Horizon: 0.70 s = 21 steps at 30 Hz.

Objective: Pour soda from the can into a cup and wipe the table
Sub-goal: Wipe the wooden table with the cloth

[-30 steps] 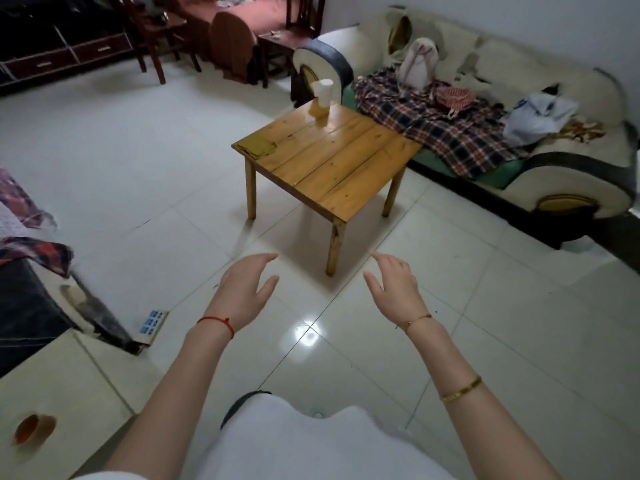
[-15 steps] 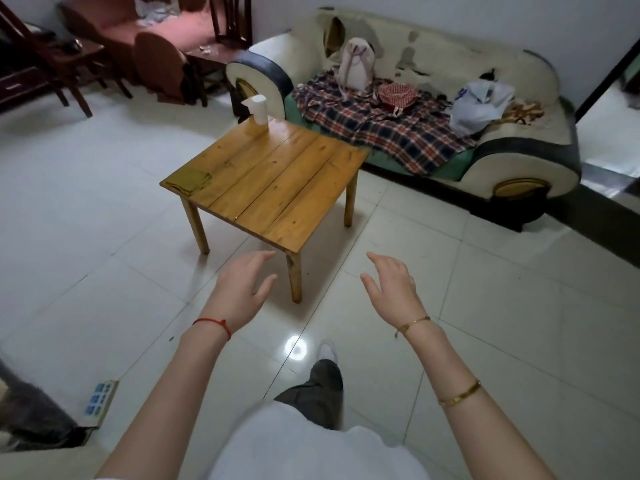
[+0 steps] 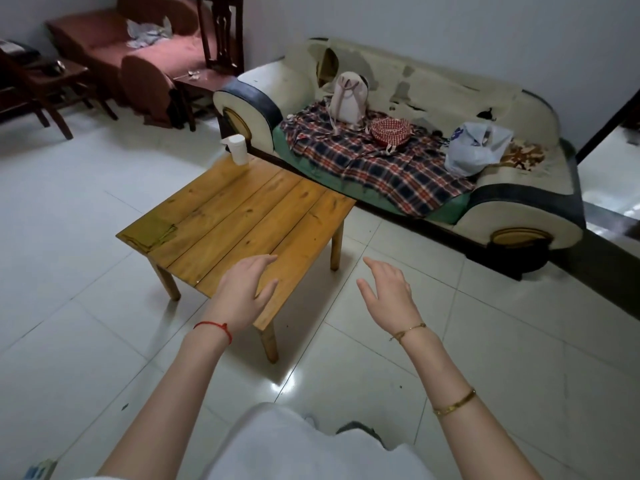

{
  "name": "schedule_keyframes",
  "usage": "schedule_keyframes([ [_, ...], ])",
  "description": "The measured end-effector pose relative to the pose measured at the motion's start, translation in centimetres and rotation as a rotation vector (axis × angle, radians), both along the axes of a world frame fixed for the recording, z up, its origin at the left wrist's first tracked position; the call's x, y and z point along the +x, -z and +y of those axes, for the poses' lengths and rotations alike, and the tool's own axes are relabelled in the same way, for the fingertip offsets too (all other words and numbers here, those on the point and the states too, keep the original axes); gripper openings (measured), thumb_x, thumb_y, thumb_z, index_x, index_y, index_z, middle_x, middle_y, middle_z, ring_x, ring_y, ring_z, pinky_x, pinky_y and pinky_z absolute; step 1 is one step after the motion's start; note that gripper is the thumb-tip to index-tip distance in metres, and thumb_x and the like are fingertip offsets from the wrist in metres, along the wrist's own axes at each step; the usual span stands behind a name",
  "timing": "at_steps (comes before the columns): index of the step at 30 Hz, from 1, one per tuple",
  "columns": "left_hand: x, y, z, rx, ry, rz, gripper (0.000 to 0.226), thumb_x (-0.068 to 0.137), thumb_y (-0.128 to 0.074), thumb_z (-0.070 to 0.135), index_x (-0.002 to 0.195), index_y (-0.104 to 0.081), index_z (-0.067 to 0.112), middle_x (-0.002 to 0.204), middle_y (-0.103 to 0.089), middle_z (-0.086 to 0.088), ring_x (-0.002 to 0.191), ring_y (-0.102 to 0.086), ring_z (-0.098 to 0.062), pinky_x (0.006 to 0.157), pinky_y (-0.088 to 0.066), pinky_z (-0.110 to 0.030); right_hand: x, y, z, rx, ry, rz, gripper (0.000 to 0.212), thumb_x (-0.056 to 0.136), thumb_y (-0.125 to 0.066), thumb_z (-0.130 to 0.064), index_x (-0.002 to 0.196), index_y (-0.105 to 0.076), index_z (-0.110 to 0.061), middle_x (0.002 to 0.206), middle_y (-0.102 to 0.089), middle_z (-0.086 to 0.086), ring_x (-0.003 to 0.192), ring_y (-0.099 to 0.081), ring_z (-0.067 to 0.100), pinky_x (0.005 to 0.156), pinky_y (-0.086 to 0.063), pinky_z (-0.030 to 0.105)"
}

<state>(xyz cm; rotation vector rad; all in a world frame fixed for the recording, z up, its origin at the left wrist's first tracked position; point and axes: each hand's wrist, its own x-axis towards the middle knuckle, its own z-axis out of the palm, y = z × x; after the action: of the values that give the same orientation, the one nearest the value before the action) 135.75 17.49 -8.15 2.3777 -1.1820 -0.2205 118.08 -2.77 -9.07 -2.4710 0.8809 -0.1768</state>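
A low wooden table (image 3: pixel 242 216) stands on the tiled floor ahead of me. A white cup (image 3: pixel 238 150) stands at its far corner. A folded olive-yellow cloth (image 3: pixel 149 231) lies flat at its left corner. No can shows in this view. My left hand (image 3: pixel 242 296) hovers over the table's near corner, fingers apart and empty. My right hand (image 3: pixel 389 292) hangs in the air to the right of the table, over the floor, also with fingers apart and empty.
A cream sofa (image 3: pixel 450 109) with a plaid blanket (image 3: pixel 374 164), a pale backpack (image 3: pixel 348 98), a red pouch (image 3: pixel 390 130) and a plastic bag (image 3: pixel 476 147) stands behind the table. Dark wooden chairs (image 3: pixel 45 91) and a red sofa (image 3: pixel 138 53) are at the far left.
I have walked closer to the table; it now fills more of the view and my left hand is over its near corner. Both hands stay apart and empty.
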Motion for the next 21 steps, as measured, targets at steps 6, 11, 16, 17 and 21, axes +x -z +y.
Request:
schedule_keyframes([
  [6,2.9,0.0,-5.4,0.035,-0.063,0.009,0.045,0.098,-0.052,0.034,0.141,-0.046,0.020,0.141,-0.053,0.001,0.134,-0.045,-0.016,0.112,-0.039,-0.041,4.7,0.8,-6.7,0.019,-0.076,0.004,0.050,0.101,-0.040,-0.037,0.147,-0.033,-0.019,0.148,-0.040,-0.001,0.140,-0.029,0.018,0.115,-0.026,0.040],
  [11,4.8,0.8,-9.7,0.054,-0.190,-0.015,0.043,0.099,-0.051,0.032,0.140,-0.047,0.020,0.140,-0.054,0.001,0.133,-0.045,-0.017,0.112,-0.038,-0.037,9.5,1.9,-13.1,0.033,-0.199,0.010,0.051,0.101,-0.040,-0.038,0.148,-0.033,-0.019,0.148,-0.040,0.000,0.139,-0.029,0.019,0.115,-0.025,0.040],
  [16,5.7,1.5,-14.7,0.080,-0.354,-0.005,0.044,0.099,-0.051,0.031,0.141,-0.047,0.018,0.141,-0.053,0.000,0.134,-0.045,-0.018,0.111,-0.035,-0.035,13.9,1.9,-19.6,0.023,-0.358,0.032,0.052,0.101,-0.041,-0.037,0.149,-0.031,-0.020,0.148,-0.040,0.000,0.138,-0.030,0.018,0.114,-0.025,0.038],
  [17,5.7,1.6,-15.6,0.073,-0.386,-0.003,0.044,0.099,-0.052,0.031,0.141,-0.048,0.018,0.140,-0.054,-0.001,0.133,-0.045,-0.018,0.110,-0.036,-0.035,14.7,1.7,-20.9,0.016,-0.393,0.035,0.052,0.101,-0.041,-0.037,0.149,-0.031,-0.019,0.148,-0.041,0.000,0.137,-0.030,0.018,0.114,-0.025,0.037],
  [21,5.5,2.4,-18.5,0.041,-0.531,0.030,0.047,0.098,-0.052,0.035,0.142,-0.046,0.021,0.141,-0.053,0.000,0.133,-0.046,-0.018,0.111,-0.039,-0.037,17.9,1.2,-25.1,-0.002,-0.531,0.056,0.052,0.101,-0.041,-0.037,0.149,-0.030,-0.020,0.149,-0.039,0.000,0.139,-0.028,0.017,0.114,-0.024,0.037],
])
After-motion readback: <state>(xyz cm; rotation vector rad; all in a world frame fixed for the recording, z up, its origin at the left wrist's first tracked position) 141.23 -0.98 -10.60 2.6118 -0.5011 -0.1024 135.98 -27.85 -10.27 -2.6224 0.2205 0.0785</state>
